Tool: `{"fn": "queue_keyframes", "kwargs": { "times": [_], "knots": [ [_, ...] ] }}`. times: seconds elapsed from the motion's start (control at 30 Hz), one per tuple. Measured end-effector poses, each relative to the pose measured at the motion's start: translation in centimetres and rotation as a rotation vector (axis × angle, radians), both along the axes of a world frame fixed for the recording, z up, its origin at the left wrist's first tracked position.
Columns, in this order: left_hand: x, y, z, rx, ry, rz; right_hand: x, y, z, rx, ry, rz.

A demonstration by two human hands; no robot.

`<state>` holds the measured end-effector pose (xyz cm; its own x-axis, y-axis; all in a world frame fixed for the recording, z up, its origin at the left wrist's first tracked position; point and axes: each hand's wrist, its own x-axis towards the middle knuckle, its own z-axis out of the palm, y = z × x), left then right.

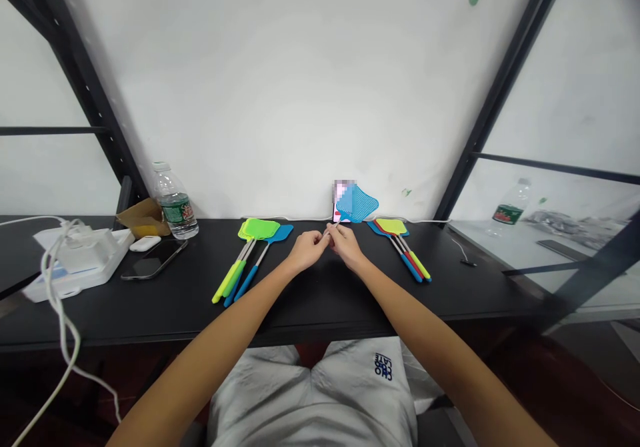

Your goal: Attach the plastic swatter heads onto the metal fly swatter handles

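Both arms reach forward from the lower corners over the black desk (320, 307), slanting inward so that the 2 hands meet near its far edge, in front of the wall (320, 87). The left hand (306, 250) comes in from the left with its back up and its fingers curled; its thumb and forefinger are closed on the thin shaft of the blue swatter (364, 204). The right hand (345, 244) mirrors it from the other side, its fingers bent and pinched together on the same shaft, just below the head. The fingertips of the 2 hands are touching or nearly so; which, I cannot tell. The swatter is raised off the desk, its head tilted up and to the right, partly covering a lit screen (341, 192) that stands by the wall. The fingers hide part of the shaft.

On the desk left of the hands lies the left pile (262, 228) of swatters, with 4 handles showing in yellow, green and blue, fanned toward the near edge. The right pile (392, 226) has blue, red and yellow handles. Farther left are a phone (155, 259), a white case (145, 244), a box (143, 217) and a bottle (176, 207).
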<state>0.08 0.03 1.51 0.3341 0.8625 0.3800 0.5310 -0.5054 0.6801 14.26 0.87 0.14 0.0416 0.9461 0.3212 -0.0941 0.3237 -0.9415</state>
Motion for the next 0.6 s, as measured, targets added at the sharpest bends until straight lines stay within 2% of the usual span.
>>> {"fn": "queue_keyframes", "kwargs": {
  "times": [0.1, 0.2, 0.33, 0.4, 0.53, 0.6],
  "knots": [
    [0.0, 0.0, -0.2, -0.042, -0.044, -0.015, -0.3, 0.2, -0.5, 0.018, -0.065, -0.023],
    [0.0, -0.2, -0.4, -0.121, -0.083, -0.056, 0.8, 0.8, -0.3, 0.027, -0.069, -0.082],
    [0.0, -0.5, -0.6, -0.163, -0.090, -0.093, 4.3, 1.6, 1.0, 0.037, -0.076, -0.237],
    [-0.1, -0.6, -0.6, -0.142, -0.076, -0.098, 6.7, 1.7, 1.7, 0.049, -0.137, -0.373],
    [-0.2, -0.5, -0.6, -0.080, 0.007, -0.075, 12.1, 1.2, 2.7, 0.072, -0.448, -0.687],
    [-0.2, -0.4, -0.7, -0.053, 0.064, -0.055, 14.5, 0.8, 2.9, -0.011, -0.684, -0.709]
  ]
}}
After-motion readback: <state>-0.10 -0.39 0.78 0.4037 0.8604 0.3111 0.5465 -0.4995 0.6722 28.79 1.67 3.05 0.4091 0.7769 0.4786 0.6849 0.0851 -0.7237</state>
